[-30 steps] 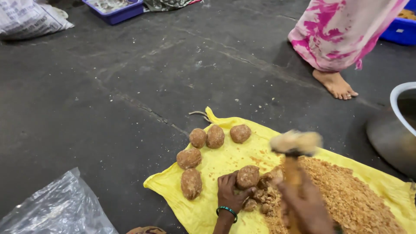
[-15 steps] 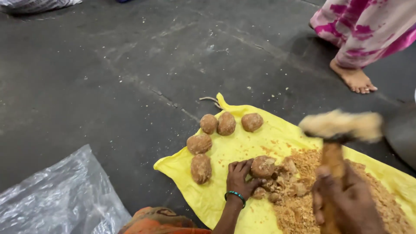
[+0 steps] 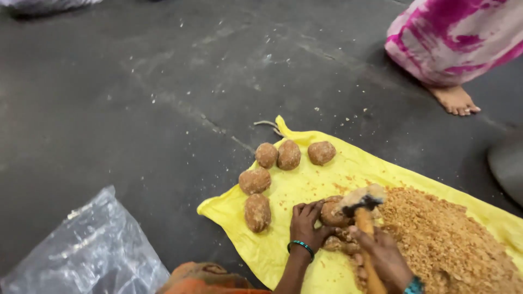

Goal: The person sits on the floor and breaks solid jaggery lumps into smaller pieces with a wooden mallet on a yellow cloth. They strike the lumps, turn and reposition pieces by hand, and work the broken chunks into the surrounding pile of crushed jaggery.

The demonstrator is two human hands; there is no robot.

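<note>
While the left hand (image 3: 306, 224) curls its fingers (image 3: 310, 209) around the side of a brown lump (image 3: 332, 213), steadying it on the yellow cloth (image 3: 305, 185), the right hand (image 3: 381, 256) is wrapped tight on the wooden handle of a mallet (image 3: 362, 218). That mallet's head, crusted with pale crumbs, sits right on top of the lump, at about three o'clock from the left-hand fingers. Both hands are clamped: left on the lump, right on the handle. A green bangle (image 3: 301, 246) rings the left wrist, and broken chunks lie just below the lump, between the two hands.

Out at four o'clock from the hands spreads a wide heap of crushed brown crumbs (image 3: 447, 239), covering the right part of the cloth. Up at eleven and twelve o'clock, five whole lumps (image 3: 289, 155) wait: three in a row near the cloth's top corner, two more (image 3: 256, 196) down its left edge, well apart from the mallet. Loose crumbs dot the cloth between them.

The cloth lies on a dark floor (image 3: 136, 109) speckled with pale bits. At eight o'clock, a crumpled clear plastic bag (image 3: 92, 250) sits near the cloth's corner. Far off at one o'clock, another person's bare foot (image 3: 455, 100) stands on the floor under pink and white fabric (image 3: 452, 38).
</note>
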